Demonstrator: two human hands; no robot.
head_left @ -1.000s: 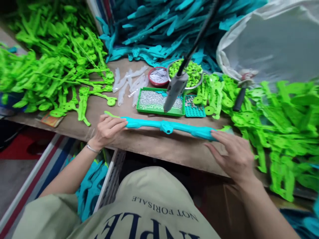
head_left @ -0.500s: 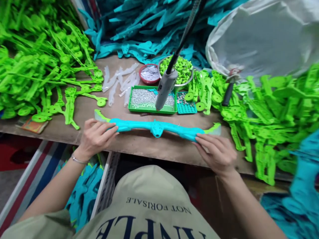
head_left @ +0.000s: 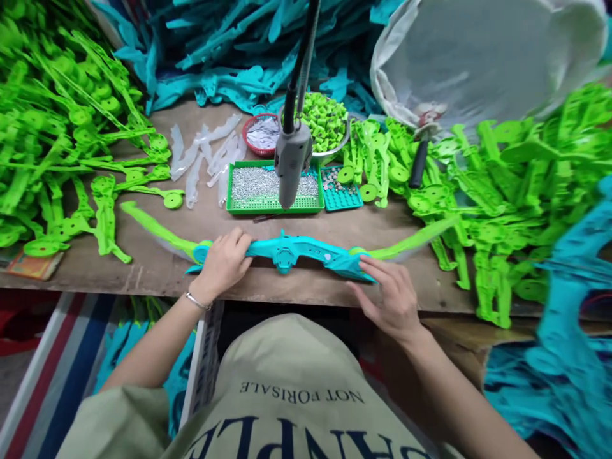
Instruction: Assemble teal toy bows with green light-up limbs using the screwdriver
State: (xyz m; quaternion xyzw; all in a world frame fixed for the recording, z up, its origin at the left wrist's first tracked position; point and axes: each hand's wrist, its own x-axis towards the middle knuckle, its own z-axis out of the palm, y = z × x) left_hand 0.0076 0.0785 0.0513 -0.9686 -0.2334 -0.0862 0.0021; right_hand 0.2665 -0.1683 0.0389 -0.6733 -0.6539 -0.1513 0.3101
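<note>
A toy bow with a teal handle (head_left: 291, 248) and two green limbs (head_left: 153, 229) lies along the front edge of the wooden table (head_left: 205, 220). My left hand (head_left: 222, 264) rests curled over the teal handle's left end. My right hand (head_left: 389, 296) presses flat on the handle's right end, fingers spread. A grey electric screwdriver (head_left: 291, 162) hangs on a cable just behind the bow's middle.
Behind the bow sit a green tray of screws (head_left: 248, 186), a small teal tray (head_left: 340, 191), a red bowl (head_left: 261, 134) and a bowl of green pieces (head_left: 325, 121). Piles of green parts (head_left: 52, 115) flank both sides; teal parts (head_left: 229, 44) and a white bag (head_left: 478, 57) lie behind.
The bow has come closer to the table's front edge and its green limbs now stretch out wide on both sides. Both hands have moved inward toward the handle's middle.
</note>
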